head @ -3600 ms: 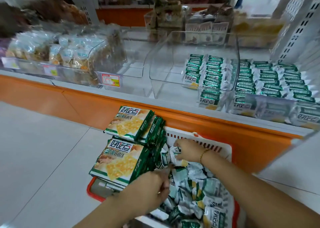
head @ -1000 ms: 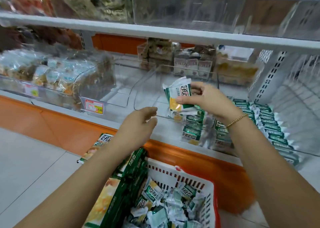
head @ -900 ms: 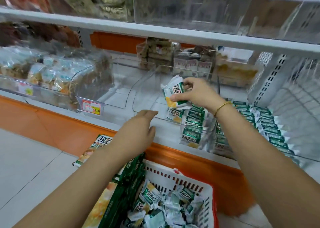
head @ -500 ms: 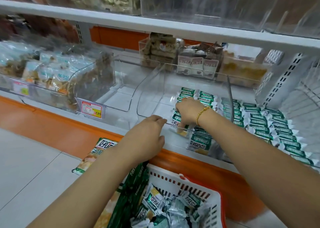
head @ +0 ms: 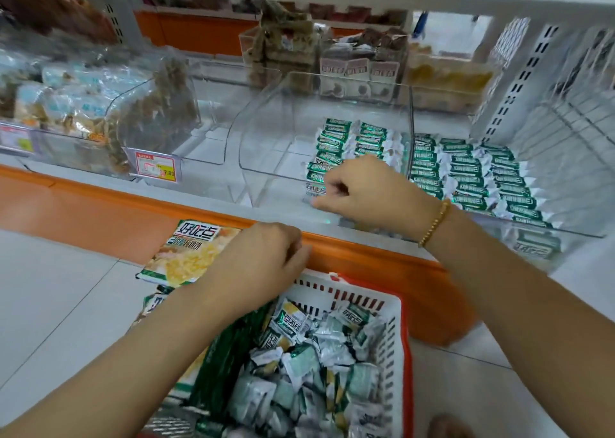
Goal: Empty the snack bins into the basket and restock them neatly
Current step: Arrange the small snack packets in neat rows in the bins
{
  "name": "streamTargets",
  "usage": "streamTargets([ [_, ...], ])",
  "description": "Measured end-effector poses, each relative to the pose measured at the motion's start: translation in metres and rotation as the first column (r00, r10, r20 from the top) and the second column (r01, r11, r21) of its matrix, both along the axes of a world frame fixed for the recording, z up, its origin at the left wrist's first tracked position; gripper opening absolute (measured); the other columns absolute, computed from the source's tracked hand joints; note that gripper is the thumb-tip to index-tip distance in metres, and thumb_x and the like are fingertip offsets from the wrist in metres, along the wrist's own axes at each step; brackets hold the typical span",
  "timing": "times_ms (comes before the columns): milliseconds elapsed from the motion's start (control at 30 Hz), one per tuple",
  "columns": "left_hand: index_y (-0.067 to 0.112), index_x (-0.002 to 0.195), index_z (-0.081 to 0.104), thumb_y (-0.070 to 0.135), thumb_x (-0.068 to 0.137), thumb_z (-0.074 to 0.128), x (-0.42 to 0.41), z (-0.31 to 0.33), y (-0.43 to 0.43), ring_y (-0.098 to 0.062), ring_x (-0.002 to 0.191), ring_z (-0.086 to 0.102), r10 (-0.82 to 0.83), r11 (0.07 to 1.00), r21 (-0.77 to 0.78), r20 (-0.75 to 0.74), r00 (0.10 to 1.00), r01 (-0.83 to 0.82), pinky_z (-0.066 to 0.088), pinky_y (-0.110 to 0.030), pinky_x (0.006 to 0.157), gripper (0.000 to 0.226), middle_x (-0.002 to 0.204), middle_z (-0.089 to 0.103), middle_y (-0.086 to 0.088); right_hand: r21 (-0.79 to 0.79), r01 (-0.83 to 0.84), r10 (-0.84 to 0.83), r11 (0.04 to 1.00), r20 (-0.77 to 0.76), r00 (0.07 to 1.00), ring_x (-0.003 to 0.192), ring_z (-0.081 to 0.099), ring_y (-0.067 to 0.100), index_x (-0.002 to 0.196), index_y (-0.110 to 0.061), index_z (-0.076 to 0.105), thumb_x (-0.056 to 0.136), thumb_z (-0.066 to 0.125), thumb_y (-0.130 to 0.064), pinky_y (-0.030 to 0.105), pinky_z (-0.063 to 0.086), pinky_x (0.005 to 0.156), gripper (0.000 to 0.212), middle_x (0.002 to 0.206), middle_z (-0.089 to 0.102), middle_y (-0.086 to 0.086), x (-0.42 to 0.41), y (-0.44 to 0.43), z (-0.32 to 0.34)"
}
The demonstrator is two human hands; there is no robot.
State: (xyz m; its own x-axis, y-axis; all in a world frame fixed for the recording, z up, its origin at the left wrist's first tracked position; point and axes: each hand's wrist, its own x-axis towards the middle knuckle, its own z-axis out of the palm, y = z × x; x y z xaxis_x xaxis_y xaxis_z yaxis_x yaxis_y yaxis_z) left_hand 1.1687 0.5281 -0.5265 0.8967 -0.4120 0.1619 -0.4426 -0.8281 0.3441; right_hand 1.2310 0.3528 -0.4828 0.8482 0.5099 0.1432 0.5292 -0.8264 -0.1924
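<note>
**Green snack packets [head: 336, 138] lined up in a clear acrylic bin [head: 266, 131]**

The right hand [head: 366, 194] reaches into the bin, fingers curled at the row's front packet, probably squaring it up; a pinch cannot be confirmed. The left hand [head: 263, 258] hovers loosely curled, holding nothing, above the white basket [head: 396, 338] of loose packets [head: 299, 364].

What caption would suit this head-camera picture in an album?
Right hand sets green snack packets in rows in a clear bin; left hand hovers above the basket of loose packets.
</note>
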Motion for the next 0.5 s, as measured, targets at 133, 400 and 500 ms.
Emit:
streamTargets([
  [133, 0.016, 0.069, 0.051, 0.034, 0.097, 0.047, -0.032, -0.037, -0.001, -0.016, 0.058, 0.050, -0.061, 0.986, 0.139, -0.194, 0.979, 0.089, 0.033, -0.029, 0.051, 0.033, 0.064, 0.055, -0.001, -0.286, -0.093, 0.006, 0.954, -0.290, 0.957, 0.064, 0.049, 0.014, 0.083, -0.009, 0.063, 0.089, 0.062, -0.041, 0.031, 0.044, 0.061, 0.033, 0.078, 0.064, 0.007, -0.039, -0.014, -0.070],
  [400, 0.005, 0.102, 0.061, 0.024, 0.094, 0.043, -0.103, -0.122, 0.040, -0.029, 0.091, 0.062, -0.057, 0.920, 0.276, -0.607, 0.793, 0.278, 0.044, -0.026, 0.067, 0.027, 0.101, 0.066, -0.014, -0.480, -0.311, -0.210, 0.820, -0.759, 0.617, 0.120, 0.049, 0.028, 0.141, -0.010, 0.041, 0.077, 0.076, -0.042, 0.038, 0.044, 0.100, 0.079, 0.136, 0.049, 0.010, -0.101, -0.037, -0.202],
  [500, 0.013, 0.114, 0.064, 0.027, 0.093, 0.048, -0.119, -0.134, 0.055, -0.022, 0.111, 0.058, 0.003, 0.922, 0.288, -0.672, 0.740, 0.258, 0.045, -0.023, 0.085, 0.030, 0.116, 0.064, -0.008, -0.470, -0.277, -0.201, 0.838, -0.738, 0.644, 0.117, 0.049, 0.028, 0.141, -0.015, 0.037, 0.078, 0.074, -0.045, 0.041, 0.045, 0.097, 0.079, 0.135, 0.048, 0.011, -0.109, -0.037, -0.217],
])
